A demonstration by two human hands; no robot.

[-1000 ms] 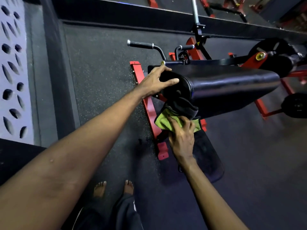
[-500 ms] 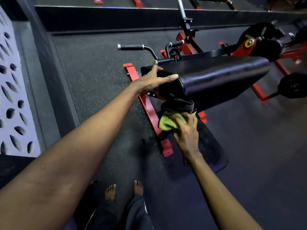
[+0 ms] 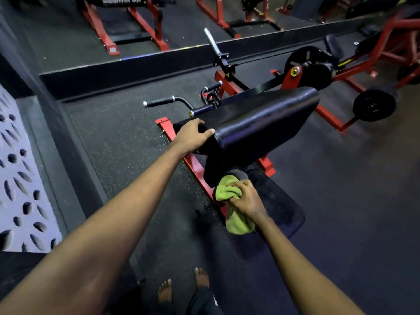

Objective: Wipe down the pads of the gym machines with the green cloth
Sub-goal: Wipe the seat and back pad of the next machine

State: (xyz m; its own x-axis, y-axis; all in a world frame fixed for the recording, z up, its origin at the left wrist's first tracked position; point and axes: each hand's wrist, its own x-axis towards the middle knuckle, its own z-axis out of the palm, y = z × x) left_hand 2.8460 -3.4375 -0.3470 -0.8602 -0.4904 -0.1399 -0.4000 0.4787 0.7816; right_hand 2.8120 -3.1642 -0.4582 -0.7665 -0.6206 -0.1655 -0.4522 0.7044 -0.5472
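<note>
Two grips: steadies the pad [image 3: 261,123] with the left hand [image 3: 193,135] curled over its near end, probably against swinging; clutches the green cloth [image 3: 226,189] in the right hand [image 3: 247,200], pressed beneath the pad's lower edge.

The long black pad [image 3: 261,123] sets the layout. Its top face and right flank lie open along their length. Its near end is blocked: the left hand [image 3: 193,135] curls over the end cap there. Just under that end the right hand [image 3: 246,198] grips the green cloth [image 3: 227,189], filling the gap below. Beneath the pad a red frame rail [image 3: 195,169] runs along the floor, and a low flat pad [image 3: 284,212] lies just right of the rail. Left of the pad's middle a black handle [image 3: 159,102] juts out sideways. Past the far end stands a weight plate [image 3: 372,105]. Further left of the pad is open rubber floor [image 3: 109,137], where a hand could pass.
</note>
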